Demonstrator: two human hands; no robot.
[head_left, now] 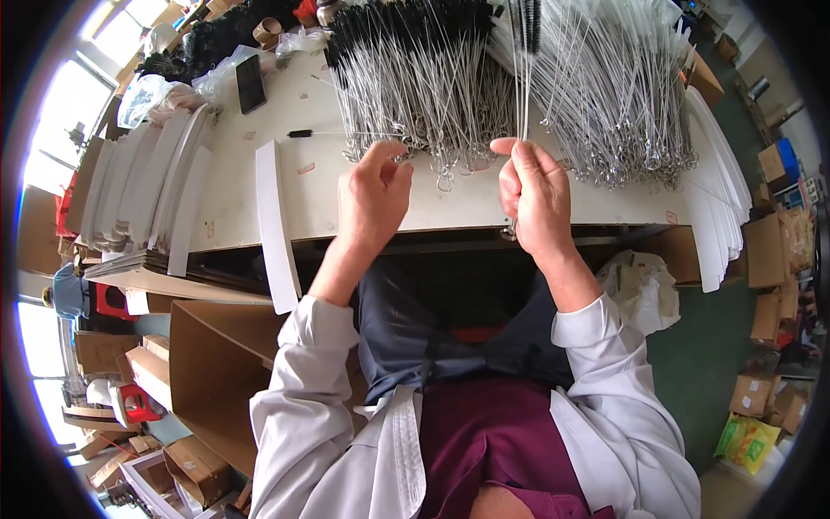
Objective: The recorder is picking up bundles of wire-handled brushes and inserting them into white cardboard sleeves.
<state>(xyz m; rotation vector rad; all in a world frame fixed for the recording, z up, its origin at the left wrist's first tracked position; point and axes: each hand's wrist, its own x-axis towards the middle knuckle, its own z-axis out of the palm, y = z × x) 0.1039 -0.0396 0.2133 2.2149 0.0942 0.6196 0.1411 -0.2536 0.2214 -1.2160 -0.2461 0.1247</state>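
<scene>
My right hand (538,195) is closed round the wire stems of several thin bottle brushes (523,95). Their dark bristles point away from me, and a ring end shows below the fist. My left hand (376,192) is pinched at the near side of the table. From its fingertips a single small bottle brush (300,134) with a short black tip reaches out to the left, its looped end by the fingers. Just beyond both hands lies a wide pile of black-tipped brushes (424,86), ring ends toward me. A second pile of brushes (614,104) spreads at the right.
A long white card strip (275,216) overhangs the table's (233,190) near edge. White card stacks stand at the left (143,182) and right (718,182). A dark phone (251,85) lies at the far left. Below, an open cardboard box (216,363) sits beside my left arm.
</scene>
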